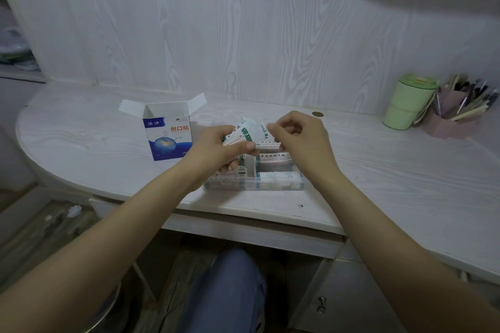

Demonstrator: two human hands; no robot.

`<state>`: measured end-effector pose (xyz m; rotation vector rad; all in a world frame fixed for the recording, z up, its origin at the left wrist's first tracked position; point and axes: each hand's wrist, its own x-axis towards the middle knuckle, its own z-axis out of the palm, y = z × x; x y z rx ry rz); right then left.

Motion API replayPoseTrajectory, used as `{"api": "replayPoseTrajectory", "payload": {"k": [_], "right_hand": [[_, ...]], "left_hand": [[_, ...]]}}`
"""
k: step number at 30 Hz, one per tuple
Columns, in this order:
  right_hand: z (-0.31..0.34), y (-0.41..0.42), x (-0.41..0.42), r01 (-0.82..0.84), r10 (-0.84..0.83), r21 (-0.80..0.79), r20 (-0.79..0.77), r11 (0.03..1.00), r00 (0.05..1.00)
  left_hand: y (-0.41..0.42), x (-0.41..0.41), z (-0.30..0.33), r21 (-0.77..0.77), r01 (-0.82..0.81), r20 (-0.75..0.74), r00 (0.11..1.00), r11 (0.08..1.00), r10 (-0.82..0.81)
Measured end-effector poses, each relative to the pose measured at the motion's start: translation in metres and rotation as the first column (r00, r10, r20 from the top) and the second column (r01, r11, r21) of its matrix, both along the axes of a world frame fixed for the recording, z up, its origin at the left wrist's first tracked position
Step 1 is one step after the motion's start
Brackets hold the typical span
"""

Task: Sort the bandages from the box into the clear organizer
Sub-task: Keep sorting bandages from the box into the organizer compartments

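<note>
Your L hand (216,147) grips a bandage fan (244,132) above the organizer (254,182); R hand (296,134) pinches one strip. Box (168,138) stands left of organizer. Risk: loose grip drops strips into wrong compartment.

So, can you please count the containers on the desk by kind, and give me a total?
Bandage box, open: 1
Clear organizer: 1
Green cup: 1
Pink pen holder: 1
Total: 4
</note>
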<state>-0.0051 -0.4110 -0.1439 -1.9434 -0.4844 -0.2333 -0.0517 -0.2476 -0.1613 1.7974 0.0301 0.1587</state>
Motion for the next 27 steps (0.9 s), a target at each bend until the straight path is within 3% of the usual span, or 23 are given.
{"api": "replayPoseTrajectory", "payload": {"k": [5,9,13,17,24,27], "right_hand": [[0.0,0.016,-0.004,-0.101,0.099,-0.086,-0.03,0.991,0.995],[0.001,0.023,-0.003,-0.123,0.119,-0.034,-0.11,0.992,0.987],[0.0,0.031,-0.001,-0.178,0.177,0.01,-0.187,0.984,0.966],[-0.003,0.042,0.004,-0.147,0.141,-0.019,-0.2,0.989,0.97],[-0.006,0.059,0.01,-0.054,0.044,-0.049,-0.192,0.997,0.98],[-0.005,0.061,0.015,-0.045,0.054,0.04,-0.269,0.998,0.962]], "left_hand": [[-0.003,-0.006,0.007,0.098,0.037,0.04,0.998,0.995,-0.041],[0.001,-0.009,0.008,0.112,0.059,0.053,0.996,0.992,-0.066],[0.009,-0.007,0.004,0.012,0.029,0.037,0.999,1.0,-0.029],[0.014,-0.004,0.002,-0.181,0.004,0.032,0.999,0.984,0.002],[0.026,0.007,0.0,0.065,-0.207,0.112,0.974,0.976,0.199],[0.031,0.008,0.001,-0.004,-0.227,0.114,0.967,0.974,0.226]]}}
